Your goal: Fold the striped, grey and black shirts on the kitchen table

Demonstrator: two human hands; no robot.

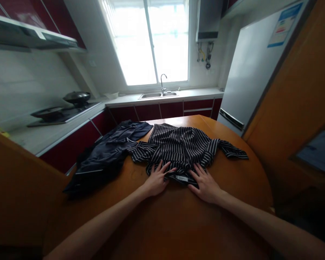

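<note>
A black shirt with thin white stripes point(180, 144) lies spread on a round wooden table point(233, 180), its collar toward me. My left hand point(157, 178) rests flat on the near left part of the shirt, fingers spread. My right hand point(205, 184) lies flat on the near right part beside the collar label, fingers apart. Neither hand grips the cloth. A dark navy garment point(108, 155) lies crumpled to the left of the striped shirt, reaching the table's left edge.
Behind the table runs a counter with red cabinets point(162, 110), a sink and tap point(162, 88) under a bright window. A stove with a wok point(76, 97) is at the left. A white fridge point(246, 79) and a wooden panel point(300, 90) stand at the right.
</note>
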